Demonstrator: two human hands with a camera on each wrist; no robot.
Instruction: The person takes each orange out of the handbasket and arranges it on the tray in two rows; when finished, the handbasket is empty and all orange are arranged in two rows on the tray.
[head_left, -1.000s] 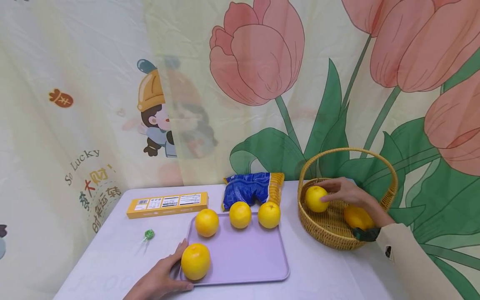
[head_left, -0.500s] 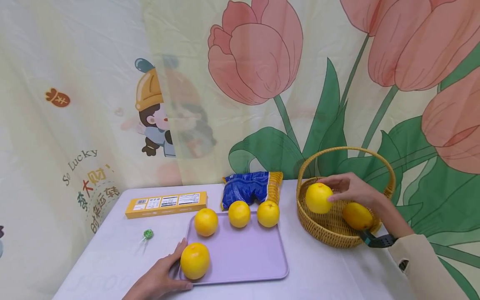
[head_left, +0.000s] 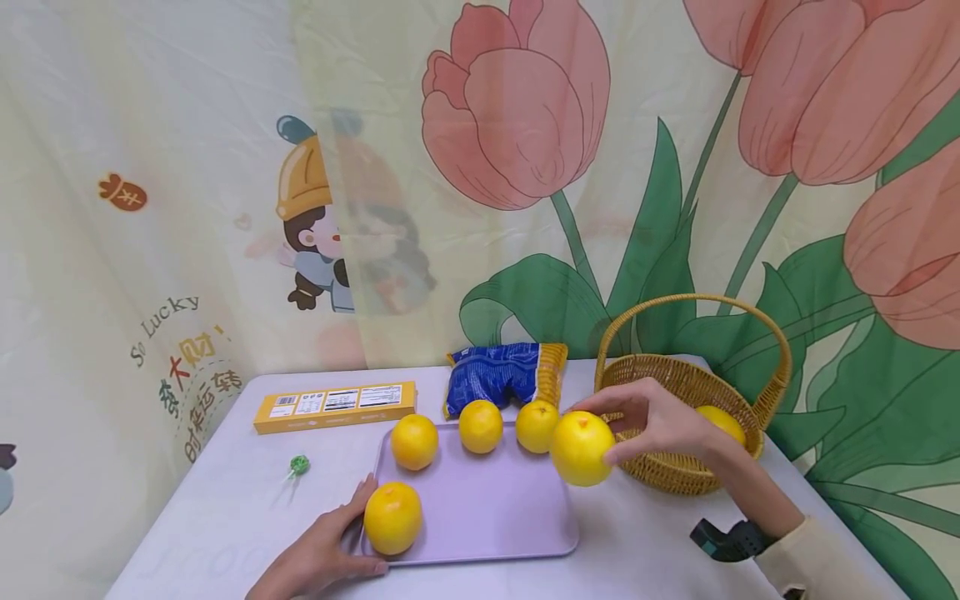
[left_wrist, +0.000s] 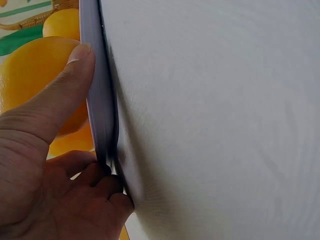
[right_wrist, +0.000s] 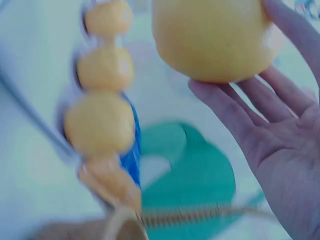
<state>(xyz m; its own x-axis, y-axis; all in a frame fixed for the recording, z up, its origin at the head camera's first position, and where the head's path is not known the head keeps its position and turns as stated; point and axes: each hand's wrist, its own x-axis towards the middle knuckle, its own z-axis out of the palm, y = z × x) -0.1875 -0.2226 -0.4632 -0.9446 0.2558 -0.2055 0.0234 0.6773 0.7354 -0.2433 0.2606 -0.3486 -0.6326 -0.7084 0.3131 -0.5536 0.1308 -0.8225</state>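
Note:
My right hand [head_left: 652,421] grips an orange [head_left: 582,448] between thumb and fingertips, held up over the right edge of the lilac tray [head_left: 487,508]. In the right wrist view this orange [right_wrist: 215,40] fills the top, with the thumb and fingers around it. My left hand [head_left: 322,542] holds the tray's near left corner; in the left wrist view its thumb [left_wrist: 70,82] lies along the tray's rim [left_wrist: 100,100]. Beside that hand a large orange [head_left: 392,518] sits on the tray. Three more oranges [head_left: 481,427] stand along the tray's far side.
At the right stands a wicker basket [head_left: 660,479] with a tall handle and a yellow fruit [head_left: 723,423] inside, partly hidden by my right arm. Behind the tray lies a blue and yellow packet [head_left: 495,375]. A yellow box [head_left: 335,408] and a green lollipop [head_left: 299,465] are at the left.
My right hand has lifted the orange out of the basket and carried it left and nearer, to the tray's right edge. My left hand stays at the tray's corner.

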